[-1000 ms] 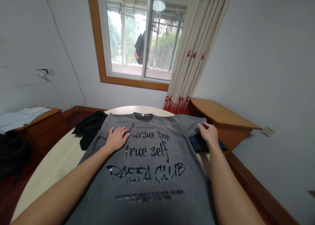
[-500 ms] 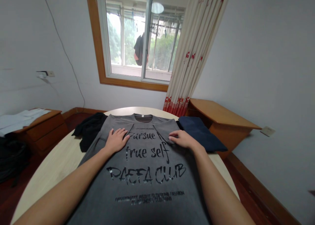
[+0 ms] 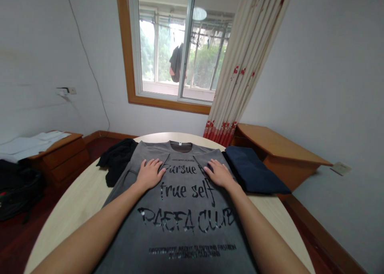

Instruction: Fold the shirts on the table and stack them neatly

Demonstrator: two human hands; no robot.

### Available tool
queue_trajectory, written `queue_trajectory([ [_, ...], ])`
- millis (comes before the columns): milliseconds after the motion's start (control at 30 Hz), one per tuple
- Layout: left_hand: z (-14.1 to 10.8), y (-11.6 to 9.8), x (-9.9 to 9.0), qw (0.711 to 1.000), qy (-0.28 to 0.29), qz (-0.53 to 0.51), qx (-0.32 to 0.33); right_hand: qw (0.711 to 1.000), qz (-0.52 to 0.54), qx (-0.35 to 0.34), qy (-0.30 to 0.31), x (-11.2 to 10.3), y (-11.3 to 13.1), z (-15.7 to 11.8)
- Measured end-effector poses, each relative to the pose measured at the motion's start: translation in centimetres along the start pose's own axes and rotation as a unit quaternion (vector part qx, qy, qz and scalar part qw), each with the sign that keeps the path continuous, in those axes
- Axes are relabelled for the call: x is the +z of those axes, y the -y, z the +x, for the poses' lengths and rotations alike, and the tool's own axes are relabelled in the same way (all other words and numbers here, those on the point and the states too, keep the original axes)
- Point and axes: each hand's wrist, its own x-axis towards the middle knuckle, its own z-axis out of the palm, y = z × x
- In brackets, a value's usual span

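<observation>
A dark grey T-shirt (image 3: 180, 204) with black lettering lies front side up on the round table, its collar at the far side. Both its sleeves are turned inward over the chest. My left hand (image 3: 150, 174) rests on the left sleeve with its fingers spread. On the right sleeve lies my right hand (image 3: 220, 173), its fingers also spread and flat. Neither hand grips the cloth. The shirt's lower end runs out of view at the bottom.
The pale round table (image 3: 69, 210) carries a crumpled black garment (image 3: 117, 158) on the left and a folded navy garment (image 3: 255, 170) on the right. Beyond stand a wooden desk (image 3: 279, 144), a drawer cabinet (image 3: 67, 158) with papers, and a curtain (image 3: 240, 78). A black bag (image 3: 18, 190) sits lower left.
My right hand has gone from bent fingers at the sleeve's edge to lying flat on the sleeve. My left hand stays on the left sleeve. The whole view has shifted slightly.
</observation>
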Motion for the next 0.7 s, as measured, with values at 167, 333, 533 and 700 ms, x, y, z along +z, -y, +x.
queue_trajectory([
  [167,0.0,0.1,0.3,1.000,-0.012,-0.007,-0.002,0.998,-0.013,0.062,-0.007,0.9,-0.2,5.8],
  [333,0.0,0.2,0.4,1.000,-0.008,-0.014,-0.003,0.990,-0.018,0.138,0.003,2.8,-1.8,9.4],
  [533,0.1,0.1,0.4,1.000,-0.005,-0.016,-0.007,0.985,-0.026,0.169,-0.006,2.9,-2.1,11.3],
  [700,0.1,0.1,0.4,1.000,0.000,-0.020,-0.007,0.996,-0.034,0.078,-0.003,3.0,0.1,12.1],
])
